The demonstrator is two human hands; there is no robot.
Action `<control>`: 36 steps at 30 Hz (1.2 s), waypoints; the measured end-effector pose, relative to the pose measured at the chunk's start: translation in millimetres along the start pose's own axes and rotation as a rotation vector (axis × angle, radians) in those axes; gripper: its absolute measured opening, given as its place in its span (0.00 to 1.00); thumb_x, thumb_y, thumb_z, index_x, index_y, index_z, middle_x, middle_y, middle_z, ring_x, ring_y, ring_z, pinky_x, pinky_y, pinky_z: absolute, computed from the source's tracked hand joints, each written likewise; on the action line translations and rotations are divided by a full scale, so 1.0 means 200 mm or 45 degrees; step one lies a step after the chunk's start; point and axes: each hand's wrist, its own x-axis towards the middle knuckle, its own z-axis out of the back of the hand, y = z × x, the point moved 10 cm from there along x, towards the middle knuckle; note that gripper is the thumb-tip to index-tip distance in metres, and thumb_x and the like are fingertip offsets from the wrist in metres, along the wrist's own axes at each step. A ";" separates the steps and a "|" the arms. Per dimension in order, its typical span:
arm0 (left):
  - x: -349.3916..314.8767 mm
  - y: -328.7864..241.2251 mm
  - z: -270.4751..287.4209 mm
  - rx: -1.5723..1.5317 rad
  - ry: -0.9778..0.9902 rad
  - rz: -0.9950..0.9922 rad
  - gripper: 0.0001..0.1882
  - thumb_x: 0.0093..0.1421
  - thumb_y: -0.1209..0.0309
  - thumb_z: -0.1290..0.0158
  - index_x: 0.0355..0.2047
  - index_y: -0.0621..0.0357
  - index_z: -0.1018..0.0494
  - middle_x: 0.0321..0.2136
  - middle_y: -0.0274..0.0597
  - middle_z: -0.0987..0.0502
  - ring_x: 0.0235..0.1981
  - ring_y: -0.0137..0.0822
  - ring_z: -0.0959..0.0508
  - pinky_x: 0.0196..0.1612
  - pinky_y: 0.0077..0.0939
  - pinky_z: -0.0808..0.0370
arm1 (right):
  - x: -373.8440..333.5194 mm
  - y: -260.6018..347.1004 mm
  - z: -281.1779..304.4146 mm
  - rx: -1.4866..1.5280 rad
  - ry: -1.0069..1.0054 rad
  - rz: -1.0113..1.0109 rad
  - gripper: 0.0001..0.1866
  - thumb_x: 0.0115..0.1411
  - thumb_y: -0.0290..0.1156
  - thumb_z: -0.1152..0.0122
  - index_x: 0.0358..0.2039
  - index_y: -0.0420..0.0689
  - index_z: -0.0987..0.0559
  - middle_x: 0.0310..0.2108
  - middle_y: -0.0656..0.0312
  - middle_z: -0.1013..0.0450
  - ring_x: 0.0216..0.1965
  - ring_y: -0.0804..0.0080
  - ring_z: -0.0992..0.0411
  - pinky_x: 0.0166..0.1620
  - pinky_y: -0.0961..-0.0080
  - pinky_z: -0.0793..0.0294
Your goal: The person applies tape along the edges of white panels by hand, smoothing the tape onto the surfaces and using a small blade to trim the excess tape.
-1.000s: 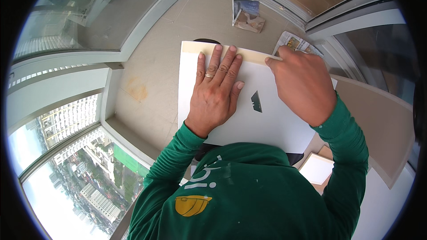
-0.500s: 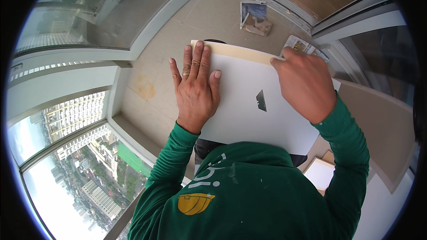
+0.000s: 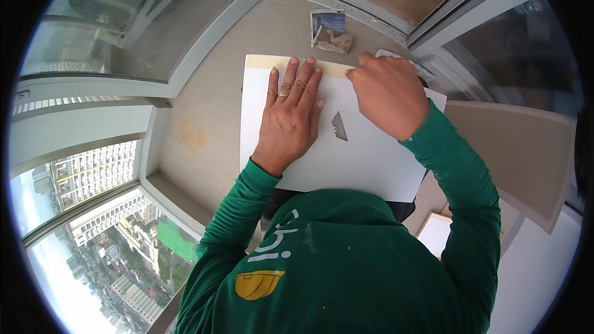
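A white board (image 3: 371, 167) rests across my lap, with a cream strip like masking tape (image 3: 334, 70) along its far edge. My left hand (image 3: 288, 114) lies flat on the board. Its fingers are slightly spread, with the tips over the strip. Further right, my right hand (image 3: 390, 96) is closed, its thumb and finger at the strip by the far edge. What it grips, if anything, is hidden inside the fist. Between the hands, a loose trapezoid utility blade (image 3: 339, 127) lies on the board, apart from both.
Beyond the board, a printed picture sheet (image 3: 332, 31) lies on the tiled floor, near the sliding door track (image 3: 346, 3). A beige panel (image 3: 513, 148) leans at the right. A small white-topped piece (image 3: 433, 233) lies beside my right elbow. Windows (image 3: 93, 210) line the left.
My left hand has slid right along the strip, leaving the board's left corner bare. My right hand stays closed at the strip. The whole view has shifted slightly.
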 end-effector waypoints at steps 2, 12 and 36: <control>0.03 -0.09 -0.07 -0.058 0.039 -0.065 0.29 0.76 0.66 0.49 0.74 0.61 0.33 0.76 0.49 0.35 0.79 0.53 0.40 0.81 0.57 0.51 | 0.00 -0.01 -0.02 -0.007 0.097 -0.041 0.06 0.55 0.25 0.34 0.33 0.42 0.11 0.31 0.52 0.21 0.33 0.53 0.17 0.39 0.59 0.17; 0.01 -0.09 -0.10 0.000 -0.033 0.002 0.30 0.77 0.63 0.49 0.75 0.60 0.34 0.77 0.48 0.35 0.79 0.52 0.40 0.80 0.58 0.50 | -0.13 -0.13 0.06 0.306 0.022 -0.136 0.19 0.63 0.29 0.31 0.55 0.48 0.14 0.40 0.57 0.18 0.44 0.56 0.17 0.47 0.58 0.17; 0.02 -0.05 -0.17 0.125 0.142 0.006 0.32 0.79 0.60 0.58 0.80 0.53 0.43 0.80 0.43 0.41 0.83 0.45 0.49 0.84 0.52 0.62 | -0.73 -0.66 0.38 0.844 0.041 -0.205 0.12 0.63 0.23 0.26 0.48 0.41 0.10 0.29 0.57 0.25 0.25 0.64 0.30 0.29 0.66 0.33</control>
